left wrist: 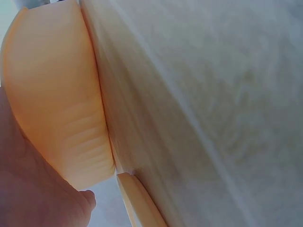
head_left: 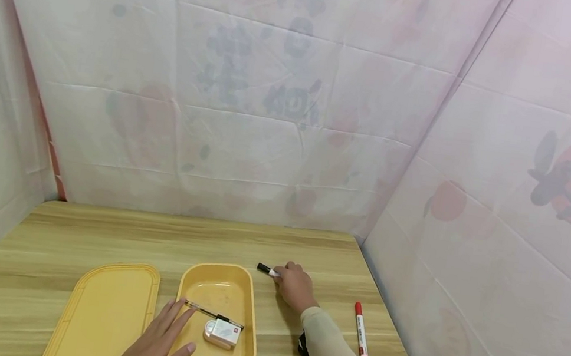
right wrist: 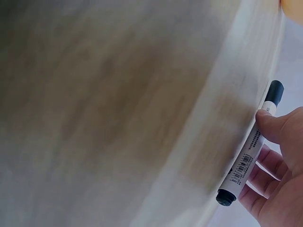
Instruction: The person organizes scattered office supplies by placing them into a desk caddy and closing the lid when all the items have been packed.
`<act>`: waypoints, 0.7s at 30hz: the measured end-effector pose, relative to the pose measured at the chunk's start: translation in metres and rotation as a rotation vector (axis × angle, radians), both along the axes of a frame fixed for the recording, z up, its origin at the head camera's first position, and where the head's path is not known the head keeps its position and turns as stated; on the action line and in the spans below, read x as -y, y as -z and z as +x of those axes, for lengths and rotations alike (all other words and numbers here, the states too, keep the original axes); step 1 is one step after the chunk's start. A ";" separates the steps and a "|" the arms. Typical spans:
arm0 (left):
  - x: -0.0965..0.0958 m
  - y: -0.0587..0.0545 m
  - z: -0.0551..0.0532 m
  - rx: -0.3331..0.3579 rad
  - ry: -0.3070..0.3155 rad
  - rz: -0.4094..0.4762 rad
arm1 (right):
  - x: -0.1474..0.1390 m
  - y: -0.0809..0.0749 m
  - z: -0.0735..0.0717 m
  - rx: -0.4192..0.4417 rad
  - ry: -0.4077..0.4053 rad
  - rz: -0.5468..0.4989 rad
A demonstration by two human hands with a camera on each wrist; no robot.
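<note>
A white marker with a black cap (right wrist: pixel 246 156) lies in the grip of my right hand (head_left: pixel 296 286), thumb on one side and fingers on the other. In the head view that hand is just right of a yellow box (head_left: pixel 252 310). My left hand (head_left: pixel 156 331) rests on the box's left rim with its fingers spread. Inside the box are a black pen (head_left: pixel 210 312), slanting across, and a small white item (head_left: pixel 225 332) with a red mark, whose kind I cannot tell. In the left wrist view the box's outer wall (left wrist: pixel 57 94) stands beside the hand.
A yellow lid (head_left: pixel 105 313) lies flat to the left of the box. Toward the table's right edge lies a red-capped marker (head_left: pixel 361 333). Printed cloth walls (head_left: pixel 245 155) enclose the wooden table (head_left: pixel 149 238) at the back and both sides.
</note>
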State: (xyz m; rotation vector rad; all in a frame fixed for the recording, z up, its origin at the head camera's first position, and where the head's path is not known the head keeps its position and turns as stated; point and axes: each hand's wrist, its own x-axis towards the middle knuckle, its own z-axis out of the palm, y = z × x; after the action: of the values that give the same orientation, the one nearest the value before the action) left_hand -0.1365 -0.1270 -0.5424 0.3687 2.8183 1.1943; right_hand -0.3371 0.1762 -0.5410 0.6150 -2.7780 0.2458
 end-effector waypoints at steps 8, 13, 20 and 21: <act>0.001 0.000 0.001 0.017 -0.009 -0.018 | 0.001 -0.004 0.004 -0.044 -0.033 0.007; 0.001 0.001 0.001 0.004 -0.014 -0.024 | 0.005 -0.009 0.006 -0.054 -0.039 0.009; 0.001 0.002 0.001 -0.012 -0.016 -0.034 | 0.012 -0.020 0.008 -0.091 -0.068 -0.004; 0.001 0.002 0.001 -0.014 -0.016 -0.032 | 0.013 -0.021 0.009 -0.098 -0.073 0.000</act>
State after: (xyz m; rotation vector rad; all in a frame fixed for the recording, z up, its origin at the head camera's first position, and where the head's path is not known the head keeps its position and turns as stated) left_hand -0.1352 -0.1281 -0.5447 0.3543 2.8536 1.1532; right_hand -0.3285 0.1632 -0.5203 0.7102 -2.6650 0.2246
